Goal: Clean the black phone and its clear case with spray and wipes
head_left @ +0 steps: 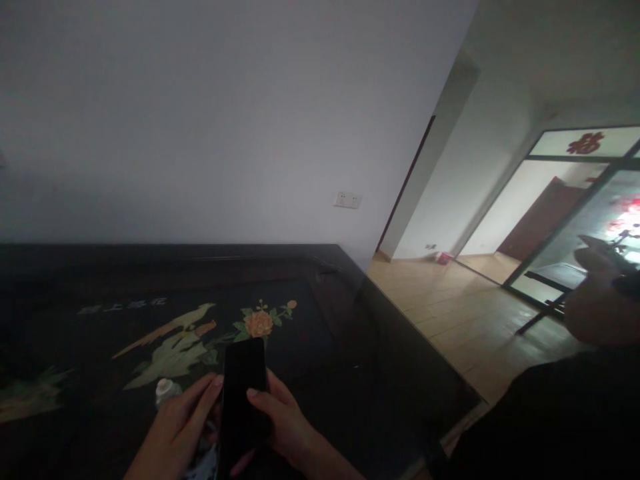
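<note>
A black smartphone [244, 383] stands tilted up in front of me, its screen dark. My right hand [290, 417] grips it from the right, thumb lying across the screen and fingers mostly behind. At the phone's left edge, the fingers of my left hand [180, 423] are pinched together against it; what lies behind them is hidden. Just beyond my left knuckles is a small container with a white cap [166, 390], partly covered by that hand. A pale patterned patch [203, 460] shows below, between my left hand and the phone; I cannot tell what it is.
The dark glossy table [370, 380] bears a bird-and-flower picture [257, 323] and meets a plain wall [200, 133] with a socket [347, 200]. To the right are a tiled floor [420, 287], a glass partition [560, 200] and another person's dark-clothed arm [555, 413].
</note>
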`<state>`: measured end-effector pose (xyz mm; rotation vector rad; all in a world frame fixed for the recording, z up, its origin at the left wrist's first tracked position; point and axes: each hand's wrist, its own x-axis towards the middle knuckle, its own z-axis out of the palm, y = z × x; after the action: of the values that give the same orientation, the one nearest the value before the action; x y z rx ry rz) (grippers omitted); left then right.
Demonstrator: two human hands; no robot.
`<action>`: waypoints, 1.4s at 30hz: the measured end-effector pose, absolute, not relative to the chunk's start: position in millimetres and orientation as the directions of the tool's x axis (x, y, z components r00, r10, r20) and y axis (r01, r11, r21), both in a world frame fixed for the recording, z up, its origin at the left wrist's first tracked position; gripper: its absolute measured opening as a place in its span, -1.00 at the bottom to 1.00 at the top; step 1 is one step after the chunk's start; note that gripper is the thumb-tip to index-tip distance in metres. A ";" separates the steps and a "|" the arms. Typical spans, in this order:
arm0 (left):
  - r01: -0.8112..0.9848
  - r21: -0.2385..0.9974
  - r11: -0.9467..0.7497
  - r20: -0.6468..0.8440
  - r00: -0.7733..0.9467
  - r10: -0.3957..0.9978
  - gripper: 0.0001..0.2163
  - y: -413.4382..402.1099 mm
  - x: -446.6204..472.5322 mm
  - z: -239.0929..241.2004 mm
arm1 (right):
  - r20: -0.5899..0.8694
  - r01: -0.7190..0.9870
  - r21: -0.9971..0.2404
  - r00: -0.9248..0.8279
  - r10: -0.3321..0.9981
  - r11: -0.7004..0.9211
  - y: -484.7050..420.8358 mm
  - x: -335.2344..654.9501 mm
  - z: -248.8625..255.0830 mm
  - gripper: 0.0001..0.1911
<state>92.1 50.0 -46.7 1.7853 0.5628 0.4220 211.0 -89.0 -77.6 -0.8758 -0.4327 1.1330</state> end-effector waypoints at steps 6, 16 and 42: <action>0.142 0.980 -0.142 -0.034 0.816 0.577 -0.51 39.0 90.6 -34.3 | -0.101 -0.595 -0.794 0.335 0.937 0.127 -96.0 209.2 -66.3 -0.30; 0.067 0.998 -0.018 -0.046 0.832 0.554 -0.58 31.5 91.4 -38.1 | -0.122 -0.576 -0.810 0.351 0.928 0.111 -101.9 209.8 -52.9 -0.41; -0.031 0.991 0.127 -0.048 0.813 0.580 -0.51 31.6 98.8 -51.4 | -0.222 -0.516 -0.856 0.401 0.888 0.019 -106.3 202.7 -56.4 -0.31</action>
<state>98.8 31.6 -51.4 1.3839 0.4852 0.4714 202.7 -106.3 -56.4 -1.0713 -0.4352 1.1449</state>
